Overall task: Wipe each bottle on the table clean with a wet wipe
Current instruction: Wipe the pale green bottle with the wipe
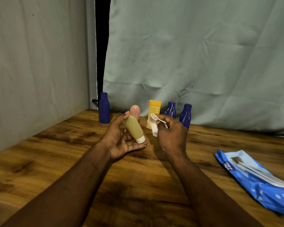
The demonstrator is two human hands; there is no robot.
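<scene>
The blue wet-wipe pack on the table reads "mee mee".

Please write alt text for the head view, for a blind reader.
A person's left hand holds a tilted olive-green bottle, white cap down, while the right hand pinches a wet wipe. Behind stand a pink bottle, a yellow tube and three dark blue bottles on a wooden table; a blue wipes pack lies on the right.
</scene>
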